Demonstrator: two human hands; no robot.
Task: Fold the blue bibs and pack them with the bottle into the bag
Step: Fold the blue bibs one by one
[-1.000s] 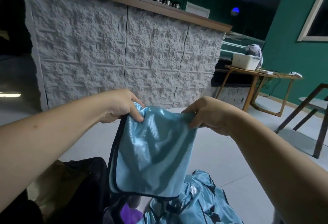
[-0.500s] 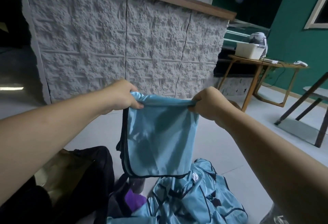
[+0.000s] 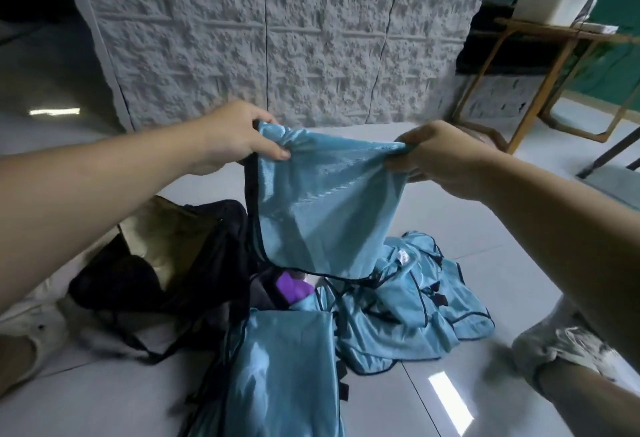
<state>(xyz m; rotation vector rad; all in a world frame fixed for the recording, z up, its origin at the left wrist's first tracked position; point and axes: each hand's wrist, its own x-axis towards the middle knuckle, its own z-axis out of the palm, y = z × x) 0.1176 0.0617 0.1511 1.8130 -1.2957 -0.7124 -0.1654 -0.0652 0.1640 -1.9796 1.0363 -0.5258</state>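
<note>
A light blue bib with dark trim (image 3: pixel 322 204) hangs folded in the air in front of me. My left hand (image 3: pixel 239 139) pinches its top left corner and my right hand (image 3: pixel 440 156) grips its top right corner. Below it a purple bottle (image 3: pixel 292 289) lies partly hidden between fabrics. A black bag (image 3: pixel 166 263) lies open on the floor at the left, showing a tan lining. A flat folded blue bib (image 3: pixel 284 367) rests on the floor near me, and a crumpled heap of blue bibs (image 3: pixel 419 308) lies to the right.
A rough grey stone-faced counter (image 3: pixel 277 38) rises ahead. A wooden side table (image 3: pixel 540 56) holding a white box (image 3: pixel 543 0) stands at the right. My shoes show at the lower left (image 3: pixel 31 336) and lower right (image 3: pixel 561 346) on the grey tiled floor.
The view has tilted down, bringing the floor, the flat folded bib and my shoes into sight. Both hands still hold the hanging bib by its top corners, stretched a little wider.
</note>
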